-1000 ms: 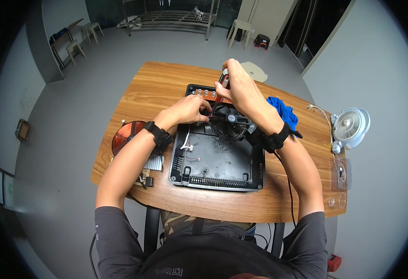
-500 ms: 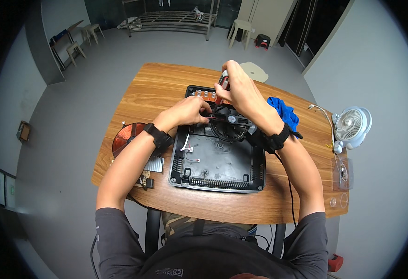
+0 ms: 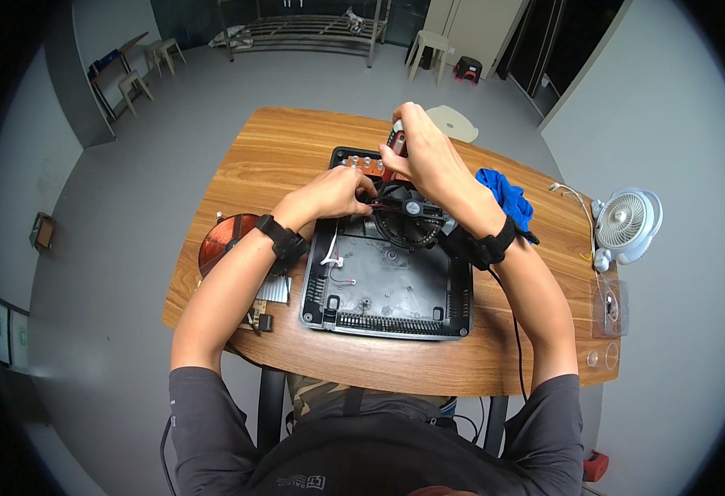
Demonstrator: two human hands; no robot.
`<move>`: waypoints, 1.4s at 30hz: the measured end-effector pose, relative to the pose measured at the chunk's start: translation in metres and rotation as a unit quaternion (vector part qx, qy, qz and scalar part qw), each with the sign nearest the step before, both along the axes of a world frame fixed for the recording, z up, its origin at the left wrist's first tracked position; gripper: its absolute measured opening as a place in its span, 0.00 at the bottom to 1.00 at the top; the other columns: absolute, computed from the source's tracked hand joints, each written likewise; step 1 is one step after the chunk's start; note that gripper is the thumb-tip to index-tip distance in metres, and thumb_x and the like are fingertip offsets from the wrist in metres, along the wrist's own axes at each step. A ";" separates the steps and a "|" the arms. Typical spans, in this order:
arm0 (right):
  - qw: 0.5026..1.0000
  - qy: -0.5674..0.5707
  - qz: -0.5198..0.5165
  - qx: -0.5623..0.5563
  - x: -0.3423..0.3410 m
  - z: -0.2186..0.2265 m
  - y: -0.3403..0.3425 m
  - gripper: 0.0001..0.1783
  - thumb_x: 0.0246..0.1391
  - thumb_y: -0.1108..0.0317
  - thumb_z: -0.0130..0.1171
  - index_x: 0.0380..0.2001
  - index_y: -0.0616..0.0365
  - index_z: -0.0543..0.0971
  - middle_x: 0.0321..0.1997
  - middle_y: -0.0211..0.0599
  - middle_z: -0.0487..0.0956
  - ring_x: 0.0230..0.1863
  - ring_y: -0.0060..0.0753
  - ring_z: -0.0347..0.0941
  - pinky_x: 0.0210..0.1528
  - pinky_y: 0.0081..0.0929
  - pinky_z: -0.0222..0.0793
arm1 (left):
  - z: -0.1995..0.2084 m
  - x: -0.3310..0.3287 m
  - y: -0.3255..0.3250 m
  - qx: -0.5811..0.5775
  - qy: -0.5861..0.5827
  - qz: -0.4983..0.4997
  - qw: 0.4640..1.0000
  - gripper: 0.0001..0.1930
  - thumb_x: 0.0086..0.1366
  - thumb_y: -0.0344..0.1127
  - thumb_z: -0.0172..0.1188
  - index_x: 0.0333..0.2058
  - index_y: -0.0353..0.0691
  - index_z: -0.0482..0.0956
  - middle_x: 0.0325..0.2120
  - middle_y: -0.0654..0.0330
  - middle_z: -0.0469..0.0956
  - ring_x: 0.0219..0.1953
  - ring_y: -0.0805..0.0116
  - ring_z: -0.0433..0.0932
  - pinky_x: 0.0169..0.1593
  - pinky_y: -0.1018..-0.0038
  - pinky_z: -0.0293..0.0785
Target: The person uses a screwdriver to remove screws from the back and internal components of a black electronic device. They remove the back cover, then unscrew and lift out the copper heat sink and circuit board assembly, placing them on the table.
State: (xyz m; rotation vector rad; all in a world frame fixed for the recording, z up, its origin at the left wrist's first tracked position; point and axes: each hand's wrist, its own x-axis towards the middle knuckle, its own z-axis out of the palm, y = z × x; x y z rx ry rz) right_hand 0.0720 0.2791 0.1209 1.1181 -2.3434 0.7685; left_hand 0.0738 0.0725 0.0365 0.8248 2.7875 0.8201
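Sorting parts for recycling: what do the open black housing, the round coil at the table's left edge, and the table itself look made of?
Black housing: matte moulded plastic, judging by its ribbed vents and dull sheen. Round coil: probably copper wire, orange-brown and glossy in rings. Table: wood or wood-look laminate; grain lines show, but the picture cannot settle which.

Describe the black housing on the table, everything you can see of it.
The housing is a square, shallow black tray, seemingly plastic, lying flat and open on the wooden table. Vent slots line its near edge, loose white wires lie inside at its left, and a round black fan sits at its far side. Both hands work at that fan.
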 end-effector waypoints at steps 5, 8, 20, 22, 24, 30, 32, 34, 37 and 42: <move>1.000 -0.016 -0.002 -0.007 0.002 0.004 -0.001 0.22 0.58 0.67 0.66 0.45 0.65 0.64 0.42 0.56 0.71 0.40 0.64 0.75 0.41 0.49 0.73 | 0.002 0.001 0.001 -0.002 -0.007 0.004 1.000 0.23 0.55 0.40 0.75 0.46 0.33 0.85 0.35 0.48 0.83 0.40 0.52 0.83 0.48 0.62 0.78; 1.000 -0.009 0.003 0.002 0.002 0.005 -0.001 0.23 0.58 0.67 0.66 0.46 0.65 0.64 0.42 0.56 0.71 0.41 0.64 0.75 0.41 0.50 0.73 | -0.003 -0.002 0.000 0.005 0.000 -0.001 1.000 0.23 0.55 0.41 0.74 0.45 0.33 0.85 0.35 0.48 0.84 0.40 0.52 0.83 0.48 0.62 0.78; 1.000 0.009 0.004 0.018 -0.003 0.000 -0.002 0.22 0.58 0.66 0.66 0.44 0.63 0.65 0.42 0.53 0.72 0.42 0.62 0.76 0.41 0.49 0.74 | -0.002 -0.001 0.000 0.005 -0.009 0.011 1.000 0.23 0.55 0.41 0.75 0.46 0.33 0.85 0.36 0.48 0.84 0.42 0.51 0.83 0.49 0.61 0.77; 0.999 0.018 -0.013 0.038 0.001 0.003 -0.004 0.21 0.58 0.65 0.66 0.43 0.62 0.65 0.41 0.52 0.73 0.40 0.61 0.77 0.39 0.49 0.75 | 0.000 0.000 0.001 -0.001 -0.017 0.015 1.000 0.23 0.55 0.41 0.75 0.46 0.33 0.85 0.37 0.48 0.84 0.43 0.51 0.83 0.50 0.61 0.77; 0.997 0.037 -0.028 0.063 0.003 0.007 -0.004 0.20 0.59 0.63 0.66 0.42 0.61 0.67 0.39 0.50 0.75 0.38 0.60 0.78 0.38 0.49 0.76 | 0.001 0.000 0.001 -0.005 -0.021 0.017 1.000 0.23 0.55 0.41 0.75 0.47 0.35 0.86 0.38 0.47 0.85 0.44 0.51 0.83 0.51 0.61 0.78; 0.996 0.020 -0.036 0.079 -0.007 0.011 -0.007 0.17 0.62 0.58 0.62 0.38 0.60 0.70 0.34 0.49 0.81 0.35 0.60 0.80 0.36 0.49 0.77 | 0.003 -0.002 -0.001 -0.019 -0.023 -0.001 1.000 0.23 0.55 0.40 0.74 0.49 0.37 0.85 0.43 0.46 0.85 0.46 0.50 0.84 0.53 0.61 0.78; 0.998 0.014 -0.034 0.046 -0.012 0.005 -0.007 0.16 0.63 0.58 0.60 0.37 0.60 0.70 0.34 0.49 0.81 0.36 0.59 0.80 0.36 0.48 0.77 | 0.008 -0.002 -0.001 -0.028 -0.014 -0.024 0.999 0.24 0.55 0.40 0.74 0.50 0.35 0.85 0.43 0.46 0.85 0.44 0.49 0.84 0.52 0.60 0.78; 1.000 -0.004 -0.003 0.016 -0.017 0.001 -0.002 0.15 0.62 0.59 0.60 0.38 0.60 0.70 0.35 0.49 0.81 0.38 0.58 0.80 0.38 0.49 0.77 | 0.020 0.003 0.001 -0.045 0.010 -0.019 0.999 0.24 0.56 0.39 0.74 0.49 0.34 0.83 0.42 0.47 0.86 0.43 0.51 0.84 0.51 0.62 0.78; 1.000 -0.006 0.017 0.004 -0.016 -0.001 0.002 0.14 0.60 0.61 0.59 0.38 0.59 0.70 0.37 0.49 0.80 0.40 0.57 0.79 0.40 0.49 0.76 | 0.061 0.011 0.008 -0.025 0.014 0.012 1.000 0.21 0.58 0.37 0.73 0.48 0.33 0.82 0.39 0.49 0.86 0.42 0.57 0.85 0.50 0.65 0.79; 0.999 -0.007 0.031 0.018 -0.018 0.000 -0.001 0.12 0.59 0.62 0.57 0.40 0.57 0.71 0.38 0.47 0.80 0.42 0.58 0.79 0.42 0.51 0.75 | 0.069 0.000 0.013 0.183 -0.074 0.014 0.980 0.09 0.66 0.27 0.64 0.42 0.28 0.81 0.39 0.55 0.86 0.44 0.70 0.85 0.51 0.73 0.79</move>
